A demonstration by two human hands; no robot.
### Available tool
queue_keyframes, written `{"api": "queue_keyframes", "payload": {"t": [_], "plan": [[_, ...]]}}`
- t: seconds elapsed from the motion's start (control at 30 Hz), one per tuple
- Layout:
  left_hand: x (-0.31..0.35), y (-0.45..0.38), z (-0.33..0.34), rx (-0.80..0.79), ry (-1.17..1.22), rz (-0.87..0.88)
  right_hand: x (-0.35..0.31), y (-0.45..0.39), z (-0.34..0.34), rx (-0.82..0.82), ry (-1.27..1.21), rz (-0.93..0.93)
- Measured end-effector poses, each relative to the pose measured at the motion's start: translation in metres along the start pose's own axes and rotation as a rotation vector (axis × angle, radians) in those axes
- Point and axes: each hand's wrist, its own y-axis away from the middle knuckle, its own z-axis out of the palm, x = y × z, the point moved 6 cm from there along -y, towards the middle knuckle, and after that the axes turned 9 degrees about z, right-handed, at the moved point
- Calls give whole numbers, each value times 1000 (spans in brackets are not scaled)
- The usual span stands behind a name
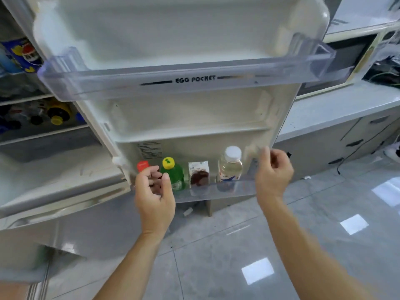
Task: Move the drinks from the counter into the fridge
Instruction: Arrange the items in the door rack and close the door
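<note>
**Drinks lined up in the bottom door rack, both hands at its rail**

The fridge door [194, 118] stands wide open, and four drinks sit upright in a row in its lowest door rack [227, 189], kept from tipping by the clear front rail. From the person's left: a red-capped bottle [142, 166], a green bottle with a yellow cap [176, 176], a small carton [198, 173] and a clear bottle with a white cap [230, 167]. They stand just beside one another, with a free slot at the right end of the rack.

The left hand [154, 191] is in front of the red-capped bottle, its fingers curled loosely with thumb and forefinger apart; whether it touches the bottle cannot be told, but it does not appear to be gripping anything. That pose would suit steadying the bottle or letting it go. The right hand [273, 169] is at the rack's right end, fingers bent and drawn together near the rail's corner; no drink is in it, though whether it pinches the rail is unclear through the blur.

The egg pocket [184, 83] above holds nothing. To the right, the pale surface [337, 109] shows no drinks in the visible part, so the move looks largely finished. More bottles crowd the shelves [43, 118] inside the fridge.
</note>
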Motion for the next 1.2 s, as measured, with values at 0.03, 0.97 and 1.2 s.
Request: {"api": "queue_keyframes", "payload": {"t": [0.03, 0.97, 1.2], "plan": [[4, 1, 5, -18, -10, 6, -4, -19, -8, 52, -35, 35], [63, 44, -57, -100, 60, -13, -71, -6, -29, 116, -272, 222], [79, 82, -138, -201, 126, -29, -80, 131, -60, 361, -243, 54]]}}
